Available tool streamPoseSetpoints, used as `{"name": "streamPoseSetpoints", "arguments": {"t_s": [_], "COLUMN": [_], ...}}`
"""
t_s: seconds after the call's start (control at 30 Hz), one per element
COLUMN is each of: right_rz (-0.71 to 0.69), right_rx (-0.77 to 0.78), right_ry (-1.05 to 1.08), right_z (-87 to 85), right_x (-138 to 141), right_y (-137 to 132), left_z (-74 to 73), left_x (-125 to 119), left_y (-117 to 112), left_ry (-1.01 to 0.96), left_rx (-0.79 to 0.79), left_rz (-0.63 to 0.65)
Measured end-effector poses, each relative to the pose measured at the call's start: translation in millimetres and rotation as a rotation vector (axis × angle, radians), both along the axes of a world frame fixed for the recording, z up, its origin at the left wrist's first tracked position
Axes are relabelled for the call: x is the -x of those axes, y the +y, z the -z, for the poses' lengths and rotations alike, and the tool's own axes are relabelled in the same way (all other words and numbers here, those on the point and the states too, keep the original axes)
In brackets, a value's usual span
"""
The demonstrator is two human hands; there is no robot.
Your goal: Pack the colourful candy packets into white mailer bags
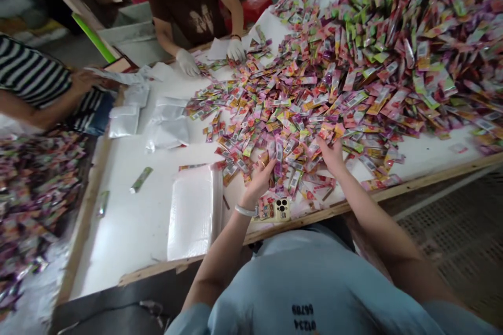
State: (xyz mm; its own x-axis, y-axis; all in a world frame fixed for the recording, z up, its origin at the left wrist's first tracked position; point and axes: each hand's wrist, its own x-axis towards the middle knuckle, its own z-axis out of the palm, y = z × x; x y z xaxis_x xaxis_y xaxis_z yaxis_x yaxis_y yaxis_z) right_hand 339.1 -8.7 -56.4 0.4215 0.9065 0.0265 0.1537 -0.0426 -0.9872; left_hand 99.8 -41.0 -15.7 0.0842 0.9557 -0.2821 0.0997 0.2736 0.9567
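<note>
Small colourful printed sachets [298, 115] lie in a wide heap across the white table. My left hand [259, 183], with a pale band at its wrist, is closed on a few sachets at the heap's near edge. To its right, my right hand [332, 157] reaches into the same heap, its fingers bent around a pink and orange sachet [328, 132]. A stack of clear plastic bags [192, 212] lies left of my left hand. Just below that hand is a phone [281, 209] in a decorated case.
Filled white pouches [167, 125] rest on the table's left part, near two loose green sachets [141, 179]. Across the table a person's gloved hands [188, 63] touch sachets. Another person in a striped top [35, 73] stands left. Sachets rise into a high pile [393, 36] at right.
</note>
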Motion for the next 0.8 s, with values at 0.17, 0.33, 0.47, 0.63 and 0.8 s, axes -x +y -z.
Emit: {"name": "streamPoseSetpoints", "arguments": {"t_s": [0.17, 0.33, 0.47, 0.63, 0.8], "right_rz": [-0.091, -0.197, -0.476, -0.937, -0.772], "right_rx": [0.262, 0.047, -0.130, 0.029, -0.093], "right_ry": [0.500, -0.297, -0.341, -0.032, -0.380], "right_z": [11.5, -5.6, -31.7, -38.9, -25.2], "right_x": [13.7, -5.1, 5.7, 39.6, 8.2], "right_y": [-19.7, -49.8, -86.3, -141.3, -132.5], "left_z": [2.9, 3.5, 3.5, -4.6, -0.5], "left_x": [-9.0, -17.2, -22.7, -23.2, -17.5], "left_y": [-32.7, -88.7, -118.6, -131.6, -146.8], "left_ry": [-0.155, -0.236, -0.246, -0.245, -0.309], "left_rx": [0.036, 0.155, 0.276, 0.316, 0.462], "left_rz": [0.025, 0.096, 0.182, 0.239, 0.112]}}
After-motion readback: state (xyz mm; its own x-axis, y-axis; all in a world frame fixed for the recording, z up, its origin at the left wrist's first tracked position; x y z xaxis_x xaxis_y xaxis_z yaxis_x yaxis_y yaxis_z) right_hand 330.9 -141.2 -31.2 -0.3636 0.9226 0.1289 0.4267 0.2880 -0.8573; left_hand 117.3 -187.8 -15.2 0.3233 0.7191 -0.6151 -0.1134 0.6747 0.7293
